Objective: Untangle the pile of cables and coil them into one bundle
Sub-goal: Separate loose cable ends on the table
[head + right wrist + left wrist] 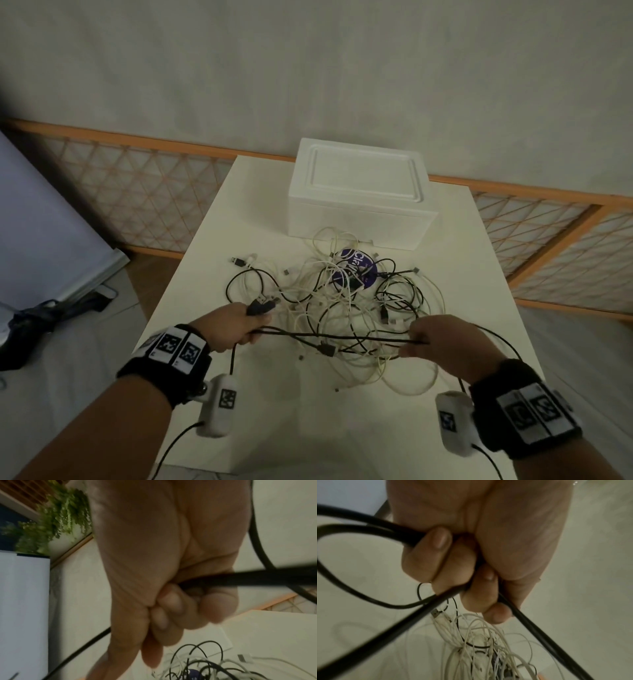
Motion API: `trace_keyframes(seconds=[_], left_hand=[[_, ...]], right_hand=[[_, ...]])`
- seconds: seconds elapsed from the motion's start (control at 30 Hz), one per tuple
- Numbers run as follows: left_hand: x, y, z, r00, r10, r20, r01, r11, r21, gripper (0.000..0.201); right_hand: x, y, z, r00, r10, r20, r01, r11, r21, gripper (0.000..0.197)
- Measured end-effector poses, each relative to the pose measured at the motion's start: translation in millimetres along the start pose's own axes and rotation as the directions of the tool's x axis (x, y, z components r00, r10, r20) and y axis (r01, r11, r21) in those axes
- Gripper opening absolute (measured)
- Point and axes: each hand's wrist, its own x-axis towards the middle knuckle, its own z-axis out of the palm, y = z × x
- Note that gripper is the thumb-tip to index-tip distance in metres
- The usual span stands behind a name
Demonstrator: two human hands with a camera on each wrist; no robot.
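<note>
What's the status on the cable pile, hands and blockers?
Left hand and right hand both grip black cable strands stretched between them. Cable pile still tangled on table. Foam box behind, not in the way.

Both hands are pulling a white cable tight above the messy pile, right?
Not quite: the cable stretched between the left hand and right hand is black, not white, as the head view shows. It does hang above the pile.
</note>
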Motion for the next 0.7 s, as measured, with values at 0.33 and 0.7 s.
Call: trace_keyframes(seconds=[0.33,0.7], left_hand=[[11,34,9,0.951,-0.012,-0.309,-0.042,0.985,-0.165,0.050],[12,66,7,0.857,-0.103,-0.506,-0.260,0.760,-0.596,0.044]], right_hand=[[28,-33,-25,0.854,0.247,-0.458,0.233,0.606,0.761,0.034],[40,-51,24,0.998,-0.049,0.033,0.040,0.973,0.228,0.060]])
